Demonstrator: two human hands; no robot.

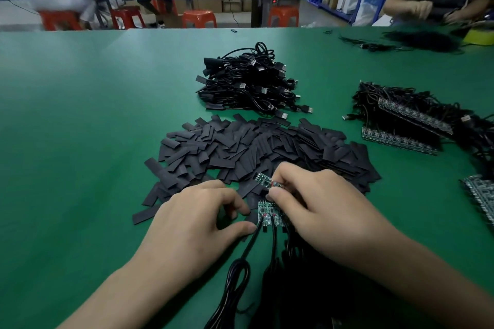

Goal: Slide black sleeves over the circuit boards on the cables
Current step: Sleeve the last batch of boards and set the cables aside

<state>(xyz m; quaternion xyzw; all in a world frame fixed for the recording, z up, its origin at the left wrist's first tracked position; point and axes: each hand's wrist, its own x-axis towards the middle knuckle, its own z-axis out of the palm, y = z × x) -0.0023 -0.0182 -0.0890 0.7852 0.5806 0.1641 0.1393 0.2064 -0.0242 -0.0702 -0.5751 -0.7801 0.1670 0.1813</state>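
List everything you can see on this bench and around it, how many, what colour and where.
table: one, green, fills the foreground
black sleeves: many, black, loose pile mid-table
cable heap: one, black, behind the sleeves
board-and-cable bundles: several, black and green, right side
circuit boards: few, green, flat between the hands
held circuit board: one, green, raised above those
stools: several, orange, beyond the table
left hand: one, beside the circuit boards
right hand: one, pinching the held circuit board

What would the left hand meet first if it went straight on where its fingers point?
Most likely the two circuit boards lying flat just ahead of the left hand. How near the fingertips already are is unclear from this one view.
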